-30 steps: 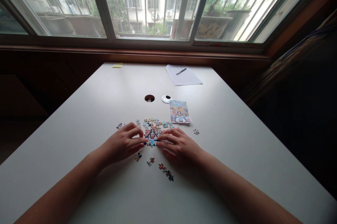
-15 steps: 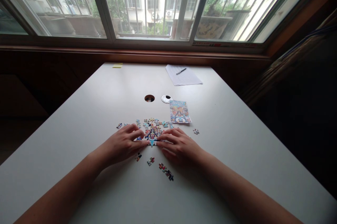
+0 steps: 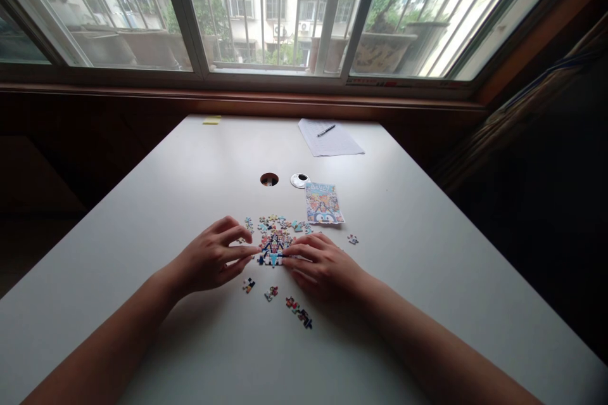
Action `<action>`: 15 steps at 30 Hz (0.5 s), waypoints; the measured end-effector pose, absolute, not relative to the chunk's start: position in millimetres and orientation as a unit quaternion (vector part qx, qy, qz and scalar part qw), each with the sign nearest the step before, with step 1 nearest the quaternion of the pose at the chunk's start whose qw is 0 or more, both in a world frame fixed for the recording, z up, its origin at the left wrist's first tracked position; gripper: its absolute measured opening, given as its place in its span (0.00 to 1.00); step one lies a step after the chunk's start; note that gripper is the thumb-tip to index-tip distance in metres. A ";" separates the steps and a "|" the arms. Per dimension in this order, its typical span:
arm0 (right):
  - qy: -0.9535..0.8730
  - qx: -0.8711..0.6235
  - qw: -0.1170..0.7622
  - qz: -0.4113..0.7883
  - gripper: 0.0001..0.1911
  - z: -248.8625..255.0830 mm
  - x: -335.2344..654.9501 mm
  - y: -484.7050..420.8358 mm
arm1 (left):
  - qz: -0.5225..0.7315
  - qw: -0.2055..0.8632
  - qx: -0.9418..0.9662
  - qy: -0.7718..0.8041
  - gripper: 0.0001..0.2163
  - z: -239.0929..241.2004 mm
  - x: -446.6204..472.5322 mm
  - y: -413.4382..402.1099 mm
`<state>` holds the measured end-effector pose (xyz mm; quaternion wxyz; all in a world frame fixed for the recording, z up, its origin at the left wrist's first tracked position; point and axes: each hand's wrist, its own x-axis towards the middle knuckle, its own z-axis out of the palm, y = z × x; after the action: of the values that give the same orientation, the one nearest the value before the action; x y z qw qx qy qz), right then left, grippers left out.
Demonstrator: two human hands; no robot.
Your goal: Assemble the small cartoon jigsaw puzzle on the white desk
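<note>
A small, partly joined jigsaw cluster (image 3: pixel 274 245) lies on the white table (image 3: pixel 427 253). My left hand (image 3: pixel 211 257) rests flat on its left side, fingertips touching the cluster's edge. On the right, my right hand (image 3: pixel 319 263) presses its fingertips against the same cluster. Several loose puzzle pieces (image 3: pixel 280 224) lie just beyond it. Nearer to me lie three more loose bits (image 3: pixel 298 311), close to my right wrist. A single piece (image 3: pixel 352 239) sits off to the right.
The puzzle's picture card (image 3: pixel 323 203) lies beyond the pieces. Behind it are a round cable hole (image 3: pixel 269 179) and its white cap (image 3: pixel 300 180). A sheet of paper (image 3: pixel 332 141) with a pen (image 3: pixel 327 130) and a yellow note (image 3: pixel 211 120) lie at the far edge, under the window.
My left hand has shifted a little left and back, its fingers spreading. The right hand stays pressed on the cluster. The view tipped slightly.
</note>
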<state>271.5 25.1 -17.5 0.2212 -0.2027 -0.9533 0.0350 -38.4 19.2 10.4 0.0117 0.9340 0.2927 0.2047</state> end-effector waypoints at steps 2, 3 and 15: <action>-0.954 -0.201 0.222 0.036 0.15 -17.6 271.8 25.3 | 0.221 0.005 0.928 0.299 0.15 10.7 -42.5 20.8; -0.954 -0.201 0.222 0.035 0.15 -17.6 271.9 25.3 | 0.222 0.003 0.928 0.299 0.15 10.8 -43.5 21.1; -0.951 -0.201 0.233 0.030 0.13 -16.6 272.0 25.5 | 0.158 0.029 0.950 0.269 0.17 10.6 -31.0 15.5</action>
<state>272.0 25.5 -16.6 0.2325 -0.2013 -0.9511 0.0296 -31.0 15.5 10.6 0.0289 0.9496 0.2689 0.1583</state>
